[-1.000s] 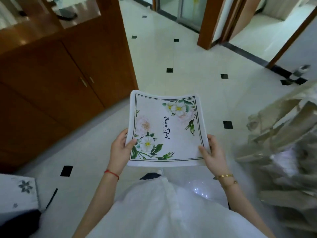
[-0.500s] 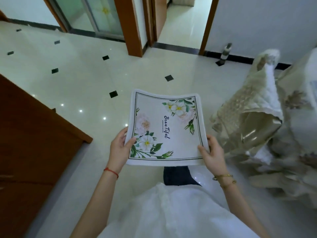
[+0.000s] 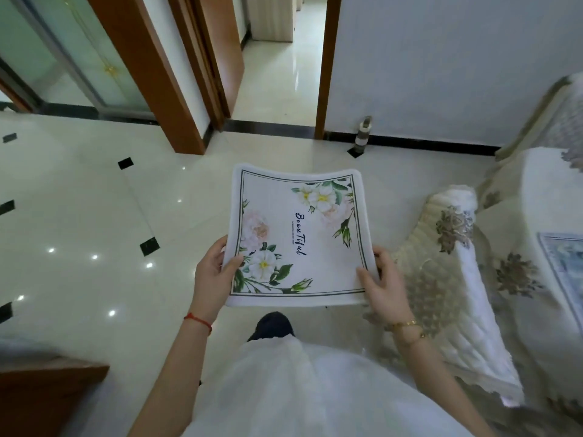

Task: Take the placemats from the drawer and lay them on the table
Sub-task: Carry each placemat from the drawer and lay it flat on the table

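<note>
A white placemat (image 3: pixel 303 234) with flower prints and the script "Beau Tiful" is held flat in front of me, above the tiled floor. My left hand (image 3: pixel 212 272) grips its near left edge with the thumb on top. Along the near right edge, my right hand (image 3: pixel 383 283) grips the placemat the same way. Whether more mats lie under the top one, I cannot tell. A table covered with a cream floral cloth (image 3: pixel 536 197) stands at the right, with a blue-edged mat (image 3: pixel 568 263) partly visible on it. The drawer is out of view.
A chair with a cream quilted cover (image 3: pixel 454 279) stands right beside my right hand. A small bottle (image 3: pixel 362 134) stands by the wall ahead. An open doorway (image 3: pixel 277 64) and a glass door (image 3: pixel 63 55) lie ahead. The corner of a wooden cabinet (image 3: pixel 47 389) is at the lower left.
The view has swung right: the wooden cabinet slid off to the left, and the covered chair and table came into view. Both hands keep the same hold on the placemat.
</note>
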Demonstrator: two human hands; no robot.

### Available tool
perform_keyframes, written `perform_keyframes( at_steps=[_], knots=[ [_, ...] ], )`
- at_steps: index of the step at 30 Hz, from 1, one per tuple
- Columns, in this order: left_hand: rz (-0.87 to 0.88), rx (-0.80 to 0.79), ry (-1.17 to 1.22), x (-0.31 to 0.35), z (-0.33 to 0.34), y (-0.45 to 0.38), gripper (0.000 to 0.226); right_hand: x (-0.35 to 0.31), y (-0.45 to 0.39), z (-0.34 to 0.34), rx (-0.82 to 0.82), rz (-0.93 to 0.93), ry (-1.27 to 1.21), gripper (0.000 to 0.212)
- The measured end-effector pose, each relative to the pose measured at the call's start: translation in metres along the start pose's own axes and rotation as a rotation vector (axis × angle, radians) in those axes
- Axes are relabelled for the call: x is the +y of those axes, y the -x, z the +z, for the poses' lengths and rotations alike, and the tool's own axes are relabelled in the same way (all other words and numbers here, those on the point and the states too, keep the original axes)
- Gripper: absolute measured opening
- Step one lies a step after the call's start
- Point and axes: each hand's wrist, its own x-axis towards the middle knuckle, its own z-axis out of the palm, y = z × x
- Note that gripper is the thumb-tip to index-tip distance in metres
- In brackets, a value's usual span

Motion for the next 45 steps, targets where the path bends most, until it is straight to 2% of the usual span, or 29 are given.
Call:
perform_keyframes(
  at_steps=[7, 15, 25, 30, 37, 45],
  knots=[
    [0.029, -0.142, -0.001, 0.030, 0.071, -0.185, 0.040, 0.012, -0.152, 0.003, 0.150, 0.079, -0.040, 0.037],
    [0.118, -0.376, -0.042, 0.110, 0.167, -0.398, 0.035, 0.005, -0.332, -0.024, 0.371, 0.129, -0.039, 0.039],
    [0.132, -0.674, -0.123, 0.165, 0.331, -0.563, 0.036, 0.033, -0.460, -0.083, 0.642, 0.288, -0.059, 0.035],
    [0.158, -0.781, -0.120, 0.188, 0.452, -0.624, 0.035, 0.067, -0.538, -0.144, 0.764, 0.329, -0.051, 0.036],
    [0.257, -0.949, -0.137, 0.252, 0.644, -0.702, 0.037, 0.096, -0.646, -0.279, 0.913, 0.351, -0.014, 0.038],
    [0.227, -1.093, -0.095, 0.307, 0.824, -0.746, 0.037, 0.132, -0.728, -0.388, 1.057, 0.415, -0.033, 0.038]
  ],
)
